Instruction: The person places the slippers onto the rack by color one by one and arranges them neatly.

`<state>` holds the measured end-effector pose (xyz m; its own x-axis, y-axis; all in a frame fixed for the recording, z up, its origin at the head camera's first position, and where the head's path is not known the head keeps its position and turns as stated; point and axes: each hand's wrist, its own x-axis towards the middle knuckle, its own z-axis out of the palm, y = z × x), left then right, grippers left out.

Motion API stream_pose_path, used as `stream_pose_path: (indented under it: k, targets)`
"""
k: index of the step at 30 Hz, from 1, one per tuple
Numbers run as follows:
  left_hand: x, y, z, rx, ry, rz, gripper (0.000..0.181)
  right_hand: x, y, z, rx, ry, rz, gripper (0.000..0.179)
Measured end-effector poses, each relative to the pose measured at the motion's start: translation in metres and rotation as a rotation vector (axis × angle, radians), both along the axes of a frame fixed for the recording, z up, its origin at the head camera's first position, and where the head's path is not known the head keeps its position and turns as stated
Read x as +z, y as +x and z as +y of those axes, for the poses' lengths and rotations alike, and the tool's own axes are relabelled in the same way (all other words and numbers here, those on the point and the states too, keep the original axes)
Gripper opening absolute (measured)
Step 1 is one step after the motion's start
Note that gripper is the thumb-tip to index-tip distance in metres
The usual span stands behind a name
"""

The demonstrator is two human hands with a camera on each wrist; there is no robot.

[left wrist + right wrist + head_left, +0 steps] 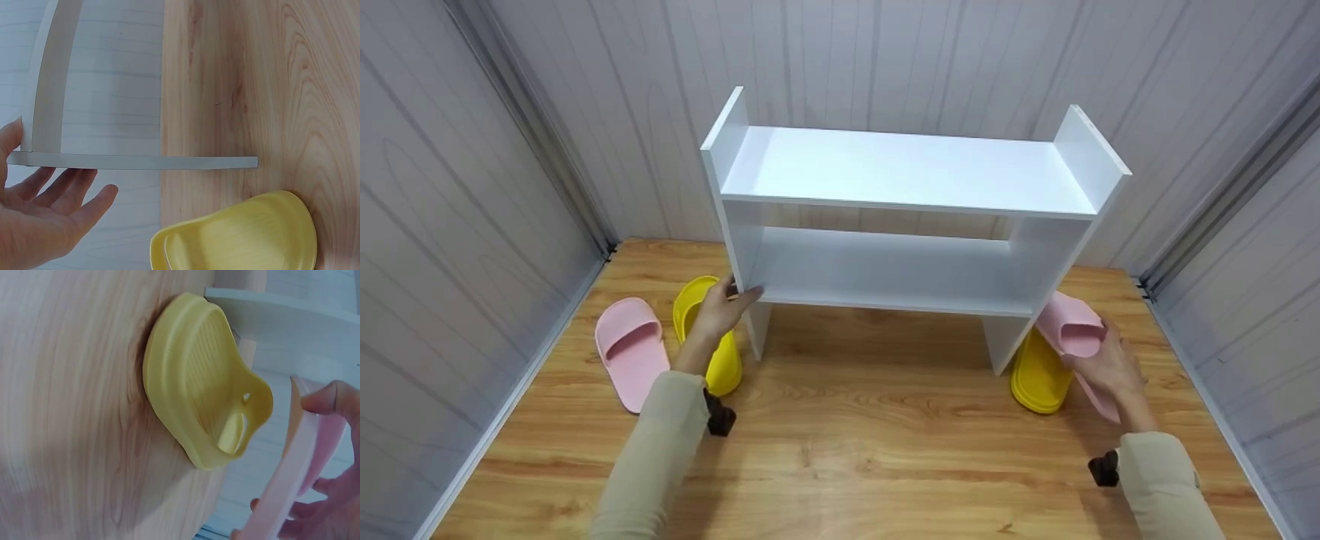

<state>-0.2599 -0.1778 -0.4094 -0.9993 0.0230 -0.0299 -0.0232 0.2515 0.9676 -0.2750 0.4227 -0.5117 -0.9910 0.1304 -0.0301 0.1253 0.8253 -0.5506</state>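
A white two-tier shelf rack [900, 172] stands upright on the wood-look floor. My left hand [718, 309] grips its left side panel at the lower shelf, thumb on one face and fingers on the other, as the left wrist view shows. On the right, my right hand [1110, 366] holds a pink slipper [1065, 315] by its edge. That slipper is tilted and raised beside the right yellow shoe [1041, 379], which lies by the rack's right leg. Under my left forearm is the other yellow shoe [725, 367], partly hidden.
Another pink slipper [631, 360] lies flat on the floor at the far left. A panelled back wall [915, 60] stands behind the rack, and side walls close in the left and right. Both sleeves carry a small black wrist device.
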Motion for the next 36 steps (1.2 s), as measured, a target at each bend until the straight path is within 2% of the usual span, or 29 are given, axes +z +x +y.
stream_pose_path:
  k: [1,2,4,5,8,12,17,23,29,36]
  targets:
    - [0.0,0.0,0.0,-0.003,-0.002,0.004,0.058,0.033,0.02,-0.024,0.026,0.0,0.008,0.097]
    - [0.0,0.0,0.0,-0.007,-0.001,0.009,0.058,0.061,0.036,-0.041,0.052,-0.002,-0.042,0.095]
    - [0.0,0.0,0.0,-0.01,-0.001,0.017,0.057,0.08,0.049,-0.053,0.099,-0.015,-0.065,0.095]
    - [0.0,0.0,0.0,-0.011,0.001,0.021,0.057,0.082,0.048,-0.053,0.112,-0.018,-0.084,0.094]
    - [0.0,0.0,0.001,-0.013,0.003,0.029,0.057,0.077,0.046,-0.044,0.167,-0.056,-0.074,0.097]
    - [0.001,0.001,0.001,-0.014,0.01,0.028,0.056,0.067,0.041,-0.028,0.233,-0.077,-0.065,0.092]
    - [0.001,0.001,0.002,-0.01,0.015,0.029,0.056,0.068,0.044,-0.018,0.318,-0.109,-0.064,0.086]
    - [0.001,0.001,0.001,-0.003,0.021,0.026,0.056,0.069,0.049,-0.011,0.398,-0.194,-0.071,0.084]
    - [0.003,0.001,0.002,0.007,0.001,-0.01,0.057,0.072,0.056,-0.002,0.428,-0.192,-0.127,0.082]
    - [0.002,0.001,0.001,0.012,0.001,-0.013,0.057,0.073,0.063,0.004,0.426,-0.253,-0.214,0.09]
